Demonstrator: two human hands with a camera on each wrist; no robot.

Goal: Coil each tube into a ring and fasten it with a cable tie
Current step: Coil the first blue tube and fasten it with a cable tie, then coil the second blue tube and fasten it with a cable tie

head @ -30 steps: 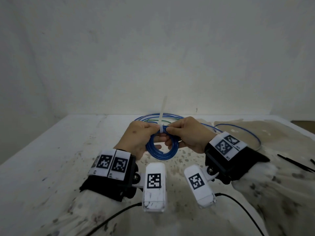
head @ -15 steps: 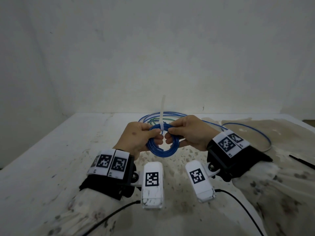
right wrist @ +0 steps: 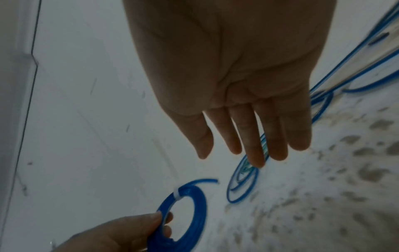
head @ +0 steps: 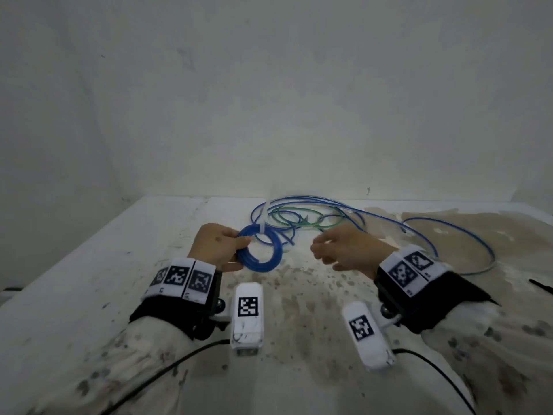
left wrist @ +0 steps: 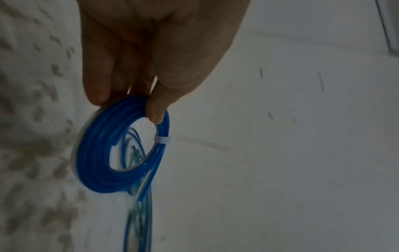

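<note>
The left hand (head: 217,247) holds the coiled blue tube (head: 259,248) above the bench (head: 89,280), a little to the left of the middle. Its fingers (left wrist: 97,81) and thumb are curled around the left side of the ring and pinch it, as the left wrist view shows clearly. The ring is made of several turns of blue tube lying close together, and it stands almost upright in the hand. A white cable tie (left wrist: 162,139) goes around the turns at the upper side of the ring, and its long free tail (head: 263,215) points up and away from the person; in the left wrist view this tail looks pale and blurred. One short end of the blue tube sticks out of the ring near the tie (right wrist: 178,195). The right hand (head: 347,250) is in the air to the right of the ring, well apart from it, and holds nothing. Its fingers (right wrist: 254,136) are released, nearly straight and a little spread, as the right wrist view shows. Behind both hands, near the wall, loose blue tubes (head: 314,202) lie on the bench in wide loops together with a green tube (head: 299,215). One blue loop (head: 466,235) reaches far to the right over a brown stained part of the bench. A thin black object (head: 540,284) lies at the right edge; I cannot tell what it is.
</note>
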